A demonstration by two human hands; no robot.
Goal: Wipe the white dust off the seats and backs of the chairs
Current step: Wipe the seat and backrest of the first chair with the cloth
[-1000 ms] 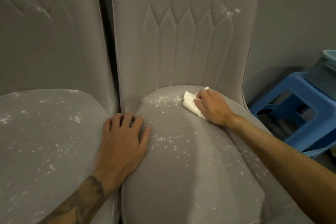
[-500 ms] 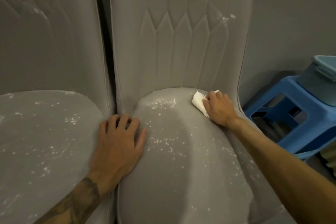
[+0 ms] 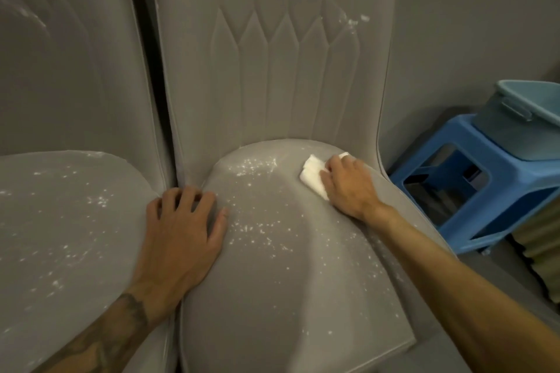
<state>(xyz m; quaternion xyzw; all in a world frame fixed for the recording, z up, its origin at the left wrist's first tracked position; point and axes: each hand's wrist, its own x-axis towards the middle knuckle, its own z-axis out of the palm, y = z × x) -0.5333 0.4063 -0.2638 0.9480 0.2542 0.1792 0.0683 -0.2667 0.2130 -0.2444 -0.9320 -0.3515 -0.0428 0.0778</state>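
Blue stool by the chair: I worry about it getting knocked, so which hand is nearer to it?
Right. The right hand presses a white cloth on the seat's far right side, toward the blue stool. The left hand lies flat at the seat's left edge.

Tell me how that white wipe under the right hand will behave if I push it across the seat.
The white wipe looks folded and soft, so it will probably bunch rather than slide stiffly. It seems light; the right hand pressing flat on it likely keeps it in place. The seat looks like matte fabric, so expect some drag.
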